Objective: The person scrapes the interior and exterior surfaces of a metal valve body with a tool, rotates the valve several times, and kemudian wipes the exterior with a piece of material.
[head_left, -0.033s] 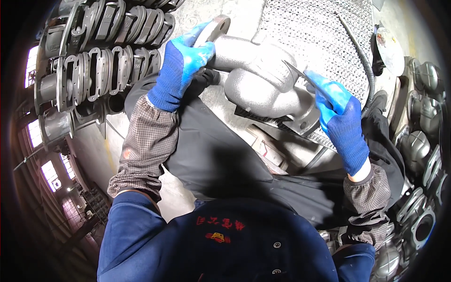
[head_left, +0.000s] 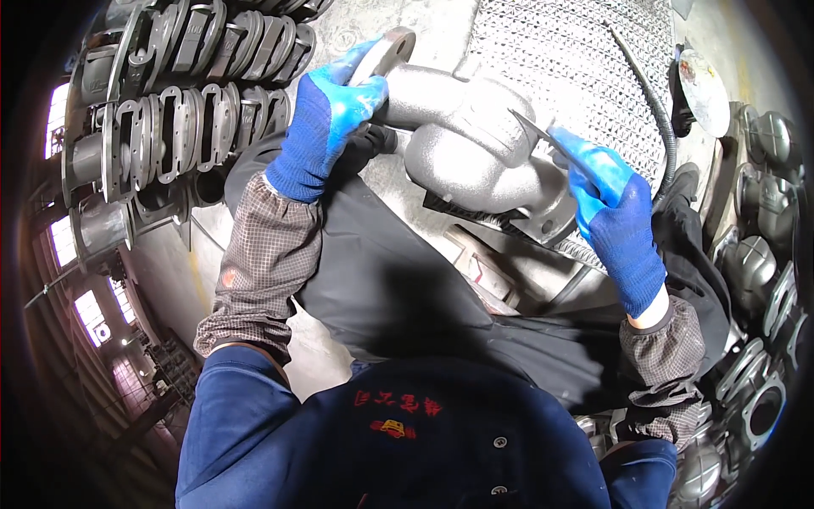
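Observation:
A grey cast-metal valve body point(head_left: 462, 157) with a rounded belly lies before me, a flange at each end. My left hand point(head_left: 343, 93), in a blue coated glove, is closed round its upper-left flange point(head_left: 390, 55). My right hand point(head_left: 598, 170), gloved alike, is closed on a thin, flat, pointed metal tool, perhaps a file point(head_left: 530, 125). The tool's tip reaches over the casting's upper side; whether it touches cannot be told. Beyond the right fingers sits the lower-right flange point(head_left: 547, 222), partly hidden by the glove.
A perforated metal grate point(head_left: 568, 51) spreads under and behind the casting. A dark hose point(head_left: 649, 93) curves along its right side. Flanged castings point(head_left: 178, 127) are stacked at left, and rounded castings point(head_left: 755, 263) are piled at right. My legs point(head_left: 381, 263) flank the work.

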Demonstrator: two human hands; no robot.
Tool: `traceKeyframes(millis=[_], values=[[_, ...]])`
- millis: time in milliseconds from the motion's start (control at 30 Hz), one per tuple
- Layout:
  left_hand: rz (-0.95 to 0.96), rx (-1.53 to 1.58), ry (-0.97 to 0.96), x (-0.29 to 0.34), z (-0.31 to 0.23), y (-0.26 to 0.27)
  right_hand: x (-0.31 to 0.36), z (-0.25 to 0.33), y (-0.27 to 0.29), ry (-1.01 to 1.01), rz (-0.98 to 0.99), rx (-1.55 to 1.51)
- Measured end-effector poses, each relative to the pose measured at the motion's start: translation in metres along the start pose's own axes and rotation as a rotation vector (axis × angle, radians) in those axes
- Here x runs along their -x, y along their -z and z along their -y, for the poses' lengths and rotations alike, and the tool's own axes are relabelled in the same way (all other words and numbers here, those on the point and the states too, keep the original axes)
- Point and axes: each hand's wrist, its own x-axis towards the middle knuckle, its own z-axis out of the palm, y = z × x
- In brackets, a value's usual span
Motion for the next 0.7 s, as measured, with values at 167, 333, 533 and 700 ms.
traceKeyframes(millis=[167, 333, 533, 700], values=[[0.003, -0.007, 0.019, -0.001, 0.000, 0.001, 0.000, 0.005, 0.000, 0.164, -0.050, 0.235], [-0.063, -0.014, -0.058, -0.003, 0.011, 0.000, -0.004, 0.019, -0.006, 0.094, 0.040, 0.661], [-0.022, 0.009, 0.027, -0.001, 0.001, 0.000, 0.000, 0.013, -0.009, 0.149, 0.020, 0.755], [0.000, -0.034, 0.110, -0.001, -0.006, 0.001, 0.002, 0.012, -0.004, 0.200, -0.003, 0.682]])
